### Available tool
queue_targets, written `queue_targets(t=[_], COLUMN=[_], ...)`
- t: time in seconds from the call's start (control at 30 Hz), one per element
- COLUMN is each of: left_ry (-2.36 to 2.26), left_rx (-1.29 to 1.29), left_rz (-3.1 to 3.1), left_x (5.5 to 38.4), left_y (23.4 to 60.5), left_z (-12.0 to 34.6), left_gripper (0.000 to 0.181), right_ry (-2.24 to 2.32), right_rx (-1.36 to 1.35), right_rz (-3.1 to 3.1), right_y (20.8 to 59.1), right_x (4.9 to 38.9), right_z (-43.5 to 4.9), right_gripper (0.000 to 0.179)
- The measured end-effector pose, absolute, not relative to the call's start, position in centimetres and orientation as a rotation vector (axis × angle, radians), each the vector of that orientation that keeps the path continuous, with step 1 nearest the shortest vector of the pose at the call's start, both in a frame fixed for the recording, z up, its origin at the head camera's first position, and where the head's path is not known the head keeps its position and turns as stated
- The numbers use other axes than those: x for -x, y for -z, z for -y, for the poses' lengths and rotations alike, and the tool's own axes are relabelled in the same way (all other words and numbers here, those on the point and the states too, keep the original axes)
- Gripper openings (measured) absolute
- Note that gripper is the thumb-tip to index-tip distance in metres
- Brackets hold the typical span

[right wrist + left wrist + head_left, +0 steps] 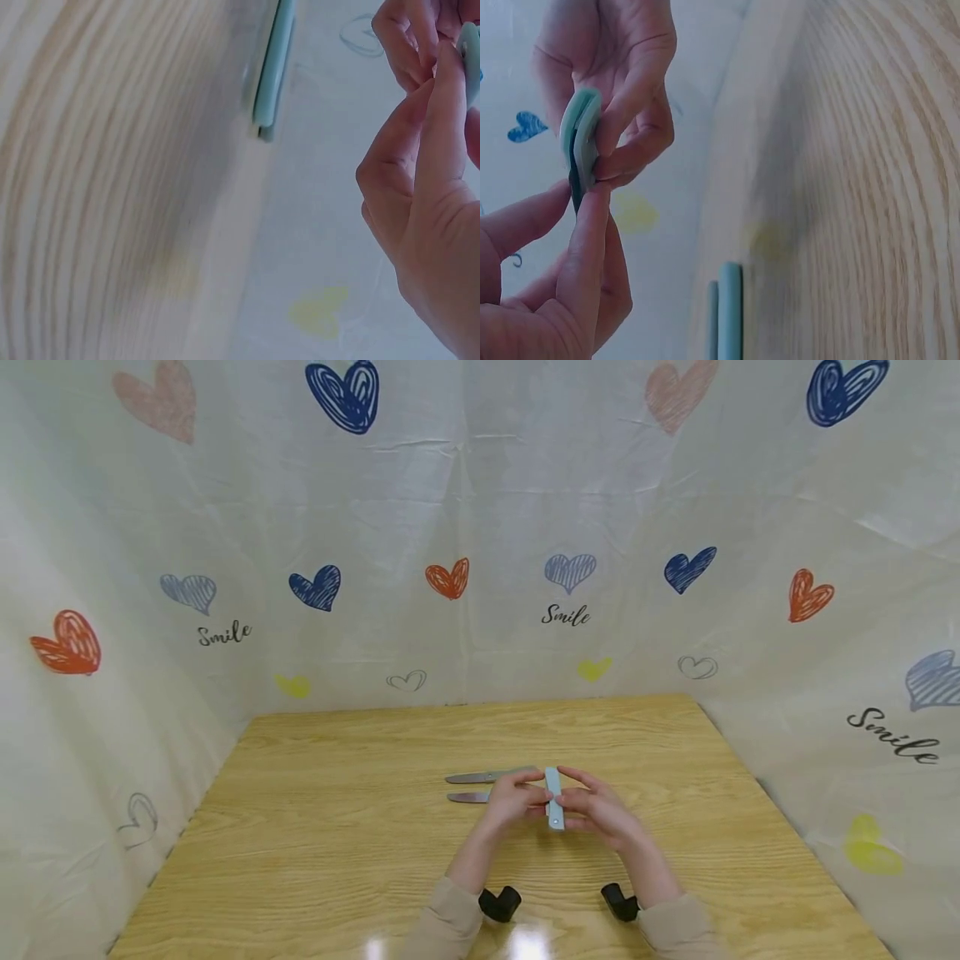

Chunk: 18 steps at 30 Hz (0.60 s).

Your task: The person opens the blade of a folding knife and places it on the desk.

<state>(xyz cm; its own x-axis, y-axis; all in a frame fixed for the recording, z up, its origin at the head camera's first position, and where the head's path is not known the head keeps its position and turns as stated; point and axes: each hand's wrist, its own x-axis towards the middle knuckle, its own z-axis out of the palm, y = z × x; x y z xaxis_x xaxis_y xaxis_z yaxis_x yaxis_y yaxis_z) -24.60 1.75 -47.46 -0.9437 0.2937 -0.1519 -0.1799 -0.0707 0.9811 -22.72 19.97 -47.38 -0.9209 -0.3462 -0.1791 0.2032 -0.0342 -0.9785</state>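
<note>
A folding knife [555, 817] with a pale blue handle is held above the table between both hands. My right hand [602, 812] grips the handle from the right. The left hand [517, 800] pinches at it from the left with thumb and fingers. In the left wrist view, the handle's slot faces the camera, and a thin dark strip, seemingly the blade, shows at the left fingertips; how far it is out I cannot tell. The right wrist view cuts off most of the knife [472, 64]. Behind the left hand lie two opened knives, a far one [468, 778] and a nearer one [467, 797], partly covered.
The wooden table [337, 827] extends on all sides of the hands. A white curtain [480, 510] printed with hearts hangs along its back and sides. Black wrist mounts, left [500, 904] and right [619, 902], stick out above the table by the sleeves.
</note>
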Motion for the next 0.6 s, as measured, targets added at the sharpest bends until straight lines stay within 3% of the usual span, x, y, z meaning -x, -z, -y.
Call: queue_targets(t=[0.2,0.6], left_ry=[-2.064,-2.119], left_rx=[-0.178,-0.179], left_rz=[-1.925,-2.017], left_x=[24.1,22.8], left_y=[46.8,47.3], left_z=[0.8,4.1], left_gripper=[0.043,0.041], right_ry=[2.016,1.982], right_rx=[0.200,0.241], right_rz=[-1.824,-1.787], right_y=[47.1,47.6], right_x=[22.9,23.7], right_z=[-17.9,-14.3], right_gripper=[0.074,0.059])
